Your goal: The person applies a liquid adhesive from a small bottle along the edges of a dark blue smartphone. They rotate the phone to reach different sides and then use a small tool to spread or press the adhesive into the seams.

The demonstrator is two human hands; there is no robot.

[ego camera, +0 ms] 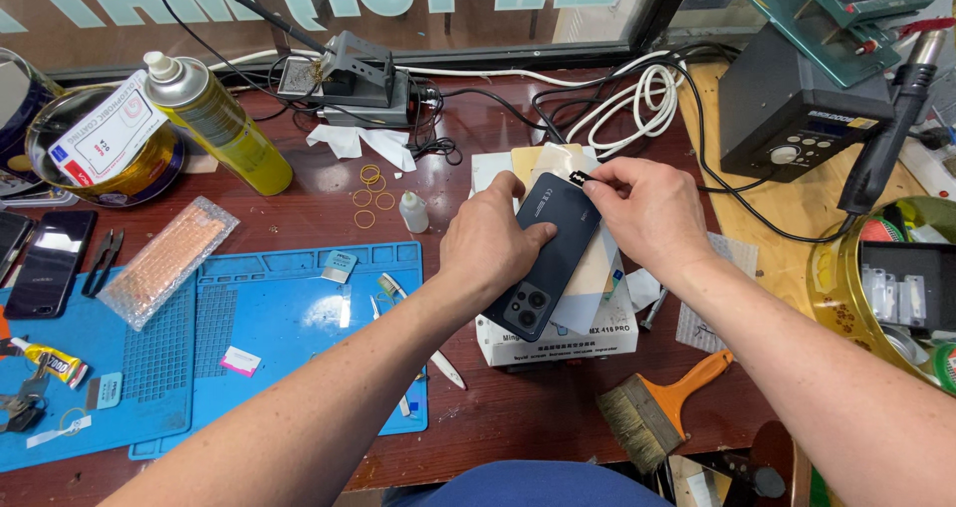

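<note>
Both hands, left hand (495,240) and right hand (647,211), hold dark phone (546,268) over white box (558,340)

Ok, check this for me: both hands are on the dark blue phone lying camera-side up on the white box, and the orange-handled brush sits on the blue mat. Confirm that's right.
Not quite. The brush lies on the bare brown tabletop in front of the white box, not on the blue mat. The rest holds: the head view shows the left hand and right hand on the phone, camera side up.
</note>
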